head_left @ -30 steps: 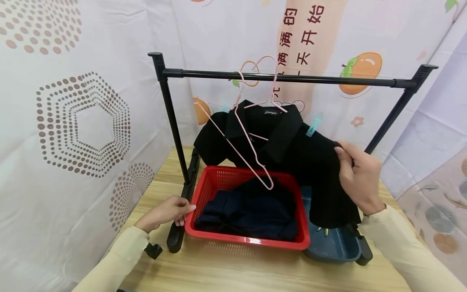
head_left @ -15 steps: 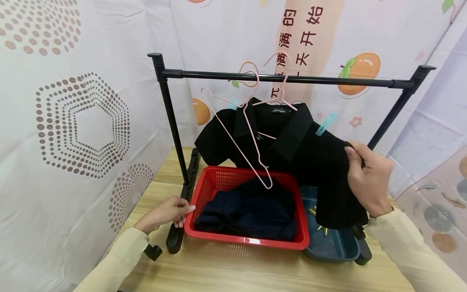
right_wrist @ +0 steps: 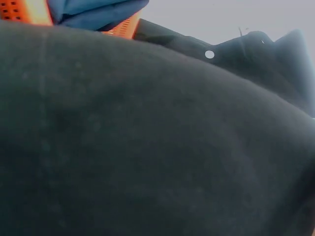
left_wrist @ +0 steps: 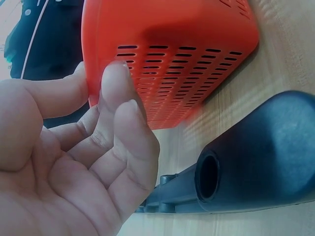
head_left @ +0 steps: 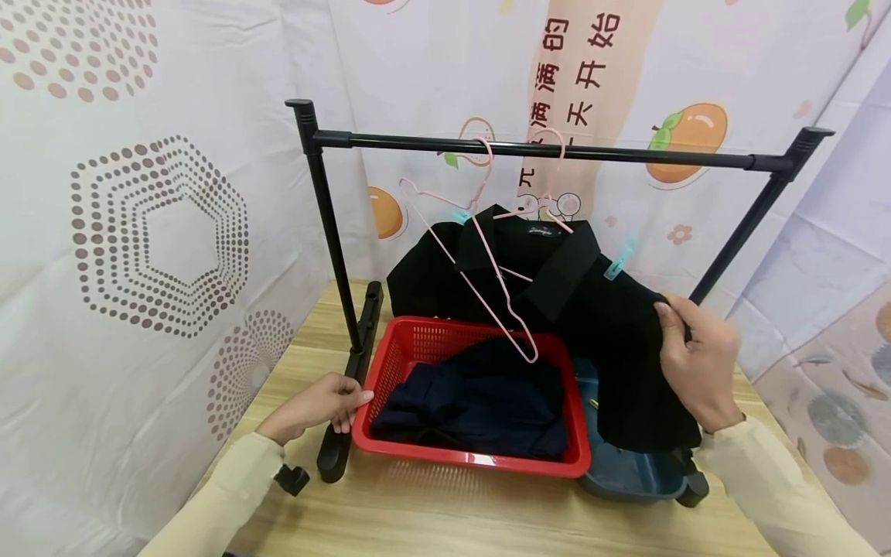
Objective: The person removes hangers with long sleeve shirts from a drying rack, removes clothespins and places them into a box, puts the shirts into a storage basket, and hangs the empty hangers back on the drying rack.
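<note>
My left hand [head_left: 323,406] pinches the left rim of a red plastic basket [head_left: 480,459]; in the left wrist view its thumb is inside the rim, the fingers outside. Dark blue folded cloth [head_left: 480,402] lies in the basket. At the right, my right hand [head_left: 699,360] pinches the sleeve of a black collared shirt [head_left: 599,333]. This shirt is on a pink hanger [head_left: 557,155] whose hook is at the black rail [head_left: 626,153]. A light-blue clothespin [head_left: 619,261] clips its shoulder. Black fabric fills most of the right wrist view, hiding the right hand there.
A second pink hanger [head_left: 511,309] hangs askew from the rail in front of the shirt. The rack's feet [head_left: 334,456] flank the basket. A blue-grey bin [head_left: 633,476] stands right of it on the wooden table [head_left: 445,518], partly under the shirt. Printed curtains [head_left: 160,232] surround everything.
My right hand has shifted the shirt rightward, first up and then down, so its hanger hook now sits lower at the rail. The second hanger slid right. The left hand stays on the basket.
</note>
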Demonstrator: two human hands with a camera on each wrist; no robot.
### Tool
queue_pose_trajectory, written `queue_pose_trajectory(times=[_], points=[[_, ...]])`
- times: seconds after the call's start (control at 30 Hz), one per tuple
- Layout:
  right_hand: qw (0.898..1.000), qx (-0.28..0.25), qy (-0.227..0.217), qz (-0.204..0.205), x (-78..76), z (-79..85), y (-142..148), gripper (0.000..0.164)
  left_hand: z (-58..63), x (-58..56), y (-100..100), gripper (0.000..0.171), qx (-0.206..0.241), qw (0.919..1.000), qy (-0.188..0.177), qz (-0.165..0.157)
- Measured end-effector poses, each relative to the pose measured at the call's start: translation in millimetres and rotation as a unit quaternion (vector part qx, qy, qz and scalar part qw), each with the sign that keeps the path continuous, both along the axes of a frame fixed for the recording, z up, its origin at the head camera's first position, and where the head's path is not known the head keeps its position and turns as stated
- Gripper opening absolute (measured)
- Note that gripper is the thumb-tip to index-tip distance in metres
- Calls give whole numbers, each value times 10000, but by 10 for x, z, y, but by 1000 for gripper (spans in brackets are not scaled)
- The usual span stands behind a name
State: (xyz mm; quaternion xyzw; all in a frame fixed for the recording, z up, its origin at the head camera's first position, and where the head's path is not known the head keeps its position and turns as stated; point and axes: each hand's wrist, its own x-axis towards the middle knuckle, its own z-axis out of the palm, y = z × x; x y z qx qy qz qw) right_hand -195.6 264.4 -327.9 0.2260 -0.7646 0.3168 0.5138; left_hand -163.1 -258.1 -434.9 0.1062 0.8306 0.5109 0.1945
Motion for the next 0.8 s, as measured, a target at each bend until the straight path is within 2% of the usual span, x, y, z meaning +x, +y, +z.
queue_pose_trajectory(times=[0.17, 0.4, 0.63, 0.8], points=[[9993, -333, 57, -189, 50, -79, 82, 19, -22, -3, 5, 33, -4, 10000, -29, 10], [9954, -891, -211, -274, 202, -96, 215, 19, -32, 3, 11, 33, 5, 10000, -37, -17], [9957, -776, -254, -444, 324, -199, 324, 18, -1, -7, -1, 33, -40, 10000, -11, -18], [9945, -894, -384, -378, 356, -239, 318, 18, 6, -18, 1, 33, -28, 10000, -44, 14]])
